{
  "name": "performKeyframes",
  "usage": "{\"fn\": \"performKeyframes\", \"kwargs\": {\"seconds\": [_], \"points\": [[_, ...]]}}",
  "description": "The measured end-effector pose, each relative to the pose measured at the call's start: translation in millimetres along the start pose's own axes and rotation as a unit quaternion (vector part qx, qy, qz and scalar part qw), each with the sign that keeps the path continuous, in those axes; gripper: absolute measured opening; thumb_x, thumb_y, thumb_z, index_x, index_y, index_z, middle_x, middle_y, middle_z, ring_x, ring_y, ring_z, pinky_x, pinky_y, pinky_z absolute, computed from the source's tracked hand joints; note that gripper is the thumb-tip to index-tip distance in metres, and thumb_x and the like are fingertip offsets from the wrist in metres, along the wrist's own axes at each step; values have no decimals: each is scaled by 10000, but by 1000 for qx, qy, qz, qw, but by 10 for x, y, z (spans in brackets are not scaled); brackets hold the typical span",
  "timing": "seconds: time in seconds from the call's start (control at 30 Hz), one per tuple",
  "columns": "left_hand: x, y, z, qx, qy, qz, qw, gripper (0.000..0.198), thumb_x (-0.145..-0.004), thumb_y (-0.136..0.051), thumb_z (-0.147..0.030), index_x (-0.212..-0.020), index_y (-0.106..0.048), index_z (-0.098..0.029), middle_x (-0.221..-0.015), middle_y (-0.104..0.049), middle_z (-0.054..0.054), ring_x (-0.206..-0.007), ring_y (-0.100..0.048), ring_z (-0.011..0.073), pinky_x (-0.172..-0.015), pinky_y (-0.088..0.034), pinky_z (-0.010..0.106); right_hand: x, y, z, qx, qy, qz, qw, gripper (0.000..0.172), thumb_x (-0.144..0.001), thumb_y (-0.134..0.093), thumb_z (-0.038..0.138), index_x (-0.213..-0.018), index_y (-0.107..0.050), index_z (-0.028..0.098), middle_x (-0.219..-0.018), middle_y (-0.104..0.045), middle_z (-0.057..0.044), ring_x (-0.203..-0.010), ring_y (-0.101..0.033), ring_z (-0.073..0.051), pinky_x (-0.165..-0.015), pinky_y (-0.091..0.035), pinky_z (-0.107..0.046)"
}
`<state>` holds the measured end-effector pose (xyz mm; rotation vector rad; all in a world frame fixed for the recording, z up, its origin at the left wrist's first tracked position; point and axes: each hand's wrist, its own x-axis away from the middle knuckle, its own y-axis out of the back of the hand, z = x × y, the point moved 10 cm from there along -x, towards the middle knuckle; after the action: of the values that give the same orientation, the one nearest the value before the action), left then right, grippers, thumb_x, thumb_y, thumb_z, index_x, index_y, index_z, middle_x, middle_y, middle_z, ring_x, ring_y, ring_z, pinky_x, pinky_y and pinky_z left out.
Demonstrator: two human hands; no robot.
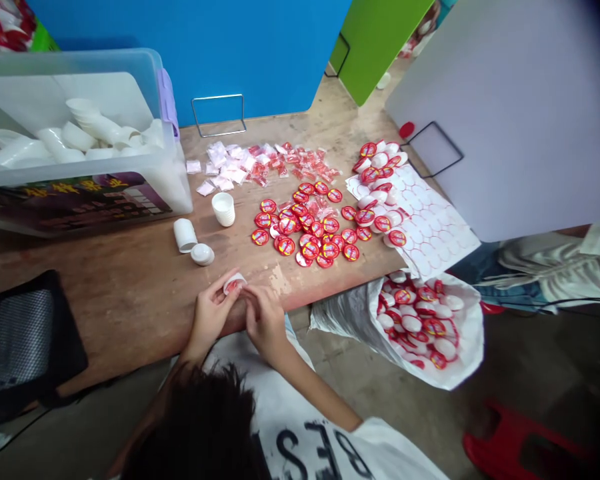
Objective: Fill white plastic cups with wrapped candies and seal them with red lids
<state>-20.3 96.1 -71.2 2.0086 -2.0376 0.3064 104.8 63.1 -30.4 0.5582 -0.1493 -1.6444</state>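
Observation:
At the table's front edge, my left hand [211, 308] is closed around a small white plastic cup [235, 278] with something red inside, perhaps a sachet. My right hand [267, 319] has its fingers bent and pressed against the cup's right side. Just beyond, a stack of white cups [185, 235] lies on its side, beside a few tilted cups [203, 254]. Another nested stack [224, 209] stands upright. Round red printed lids [310, 251] lie scattered to the right. Behind them spread pink-white sachets [227, 163] and red sachets [307, 160].
A clear bin [173, 180] of white cups stands at left, near a black mesh-covered object [23, 340]. Blue [195, 53] and grey [510, 120] dividers border the table. Sticker sheets [435, 220] lie right, above a white sack [350, 330] of finished-looking pieces. A red stool [510, 440] is below.

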Motion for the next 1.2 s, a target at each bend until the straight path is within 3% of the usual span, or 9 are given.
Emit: {"fn": "performKeyframes", "kwargs": {"seconds": [0.13, 0.23, 0.33, 0.43, 0.53, 0.67, 0.93, 1.07, 1.2], "points": [[-3, -45, 4, -2, 22, 45, 999, 672, -691, -708, -337, -1292, -516, -105, -1291, -578, 127, -1120, -593, 256, -979, -474, 375, 64, -31, 47, -9, 7, 63, 998, 442, -785, -401, 46, -1189, -507, 189, -1123, -625, -113, -1023, -590, -224, -876, -493, -406], [-2, -42, 41, -1, 32, 47, 998, 665, -696, -698, -348, -1290, -519, -106, -1301, -570, 129, -1136, -581, 262, -974, -475, 376, 59, -26, -47, -93, -14, 122, 988, 451, -802, -395, 57, -1213, -481, 222, -1094, -651, -83, -910, -644, -176, -779, -538, -326], [10, -5, 67, -6, 34, 20, 999, 637, -711, -676, -355, -1275, -530, -98, -1298, -570, 141, -1108, -593, 267, -914, -513, 367, -97, 543, -419, -87, -51, -25, 995, 351, -856, -398, 130, -1181, -489, 227, -1001, -678, -74, -796, -661, -160, -684, -540, -296], [27, 11, 56, -8, 35, 7, 999, 619, -716, -662, -348, -1266, -530, -96, -1261, -595, 141, -1025, -628, 252, -814, -551, 340, -158, 1421, -924, 126, -109, -232, 958, 284, -859, -459, 216, -1126, -551, 184, -1072, -641, -133, -954, -624, -222, -823, -507, -396], [38, 41, 19, -6, 35, -9, 999, 577, -709, -661, -340, -1220, -546, -100, -1148, -648, 131, -914, -657, 225, -708, -556, 300, -319, 1755, -1308, 283, -112, -189, 934, 392, -820, -535, 232, -1200, -552, 137, -1269, -535, -217, -1203, -480, -293, -1027, -359, -470], [68, 49, -20, 0, 35, -22, 999, 492, -653, -690, -318, -1082, -592, -100, -1035, -677, 123, -903, -653, 233, -625, -545, 268, -362, 1800, -1545, 294, -101, -138, 940, 341, -802, -561, 208, -1136, -612, 158, -1197, -598, -192, -1136, -527, -278, -1019, -377, -409], [136, 40, -119, -9, 36, -35, 999, 415, -663, -670, -288, -1032, -666, -99, -1045, -636, 97, -721, -621, 153, -507, -483, 214, -281, 1757, -1404, 302, -112, -175, 930, 257, -803, -569, 222, -1034, -658, 152, -1063, -645, -183, -1036, -574, -289, -949, -433, -434], [144, 26, -162, -8, 33, -34, 999, 394, -638, -663, -242, -1015, -673, -127, -1030, -605, 66, -637, -580, 102, -452, -426, 180, -251, 1711, -1073, 273, -107, -212, 932, 322, -789, -584, 244, -1099, -631, 170, -1145, -610, -165, -1042, -585, -264, -839, -512, -403], [158, -2, -140, -2, 48, -34, 998, 371, -613, -672, -222, -969, -616, -136, -873, -634, 37, -620, -582, 112, -426, -379, 160, -235, 1338, -457, 134, -57, -192, 970, 332, -815, -576, 265, -1143, -618, 228, -1180, -602, -119, -1077, -583, -239, -838, -527, -401]]}}
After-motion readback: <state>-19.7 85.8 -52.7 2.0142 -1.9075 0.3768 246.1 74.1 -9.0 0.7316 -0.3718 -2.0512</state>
